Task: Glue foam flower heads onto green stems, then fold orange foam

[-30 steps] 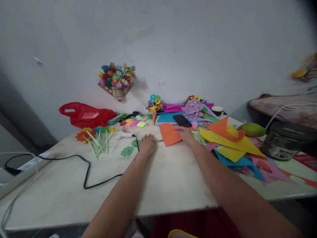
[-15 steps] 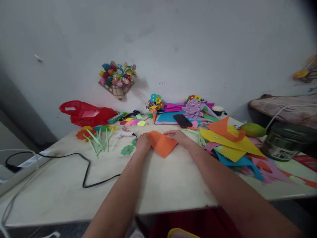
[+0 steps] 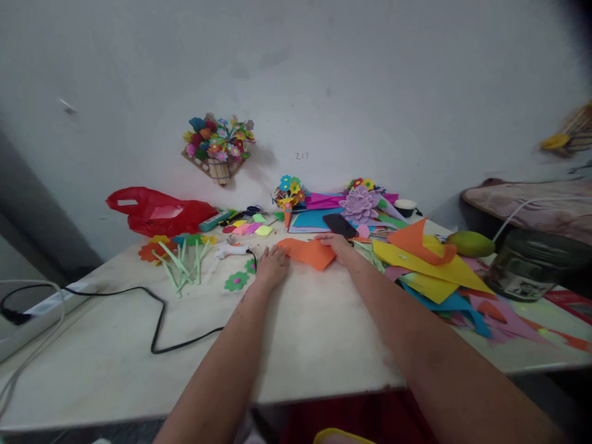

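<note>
An orange craft sheet (image 3: 308, 253) is between my hands, bent over so that it looks wide and low, with a corner pointing towards me on the right. My left hand (image 3: 272, 266) rests low by the table and is closed on the sheet's left end, its fingertips partly hidden. At the far right edge, my right hand (image 3: 337, 246) grips the sheet, thumb side hard to make out. Just left of my left hand lie green paper flowers (image 3: 237, 280) with pink centres and a white glue gun (image 3: 231, 250) with a black cord.
Pale green strips (image 3: 182, 265) and a red plastic bag (image 3: 161, 213) lie on the left. A phone (image 3: 340, 226) is behind my right hand. Yellow sheets (image 3: 425, 262) and coloured scraps pile up on the right, beside a mango (image 3: 470, 243) and a dark jar (image 3: 531, 265).
The orange sheet's near corner has lifted and shifted right, so the sheet now looks shorter and bent. My right hand has moved slightly right; my left hand has flattened a little.
</note>
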`<state>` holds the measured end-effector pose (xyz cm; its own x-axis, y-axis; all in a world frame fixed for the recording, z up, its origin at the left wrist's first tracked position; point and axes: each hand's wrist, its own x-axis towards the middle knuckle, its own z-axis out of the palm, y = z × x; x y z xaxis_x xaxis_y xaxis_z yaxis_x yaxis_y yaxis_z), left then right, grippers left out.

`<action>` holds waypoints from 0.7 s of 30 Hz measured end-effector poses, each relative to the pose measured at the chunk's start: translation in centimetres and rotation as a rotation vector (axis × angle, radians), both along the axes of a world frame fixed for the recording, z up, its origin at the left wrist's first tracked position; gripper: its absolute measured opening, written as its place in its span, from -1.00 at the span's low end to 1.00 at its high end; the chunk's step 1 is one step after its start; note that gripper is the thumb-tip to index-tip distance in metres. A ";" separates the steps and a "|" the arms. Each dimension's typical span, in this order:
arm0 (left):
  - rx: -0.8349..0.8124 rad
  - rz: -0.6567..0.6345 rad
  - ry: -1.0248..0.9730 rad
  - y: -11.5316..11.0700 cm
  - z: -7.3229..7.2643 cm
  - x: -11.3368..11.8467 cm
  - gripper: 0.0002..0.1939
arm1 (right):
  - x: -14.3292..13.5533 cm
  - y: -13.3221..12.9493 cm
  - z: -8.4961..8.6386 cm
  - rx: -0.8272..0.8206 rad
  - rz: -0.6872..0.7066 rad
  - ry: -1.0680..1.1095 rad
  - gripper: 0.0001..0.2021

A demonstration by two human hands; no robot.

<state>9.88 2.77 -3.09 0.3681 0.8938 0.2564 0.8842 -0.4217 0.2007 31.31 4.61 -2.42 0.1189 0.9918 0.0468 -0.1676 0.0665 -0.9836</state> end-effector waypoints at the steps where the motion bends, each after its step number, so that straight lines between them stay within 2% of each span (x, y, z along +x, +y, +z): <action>1: 0.009 -0.011 -0.014 -0.1 0.1 0.0 -0.54 | 0.0 -0.2 0.0 0.003 -0.001 0.026 -0.82; 5: 0.087 -0.018 -0.140 -0.7 0.9 -0.1 -0.50 | 0.1 -1.1 0.1 0.002 0.049 0.084 -0.82; 10: 0.167 -0.161 -0.206 -0.7 1.4 -0.6 -0.61 | 0.7 -1.9 0.2 -0.020 0.185 0.000 -0.77; 13: 0.122 -0.216 -0.180 -0.9 1.4 -0.7 -0.67 | 1.1 -2.0 0.2 0.000 0.160 -0.224 -0.80; 16: 0.033 -0.224 -0.102 -1.6 1.7 -0.4 -0.74 | 1.3 -2.0 0.4 0.071 0.052 -0.553 -0.86; 19: -0.026 -0.150 -0.028 -2.4 2.3 0.1 -0.77 | 0.8 -2.2 1.1 0.217 -0.088 -0.943 -0.87; 21: -0.055 -0.029 -0.021 -2.7 2.6 0.5 -0.78 | 0.1 -2.5 1.8 0.351 -0.107 -1.142 -0.89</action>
<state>10.36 0.08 -0.52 0.3887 0.8959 0.2152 0.8674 -0.4346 0.2424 31.37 2.11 -0.64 -0.0860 0.8916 0.4445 0.8127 0.3209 -0.4863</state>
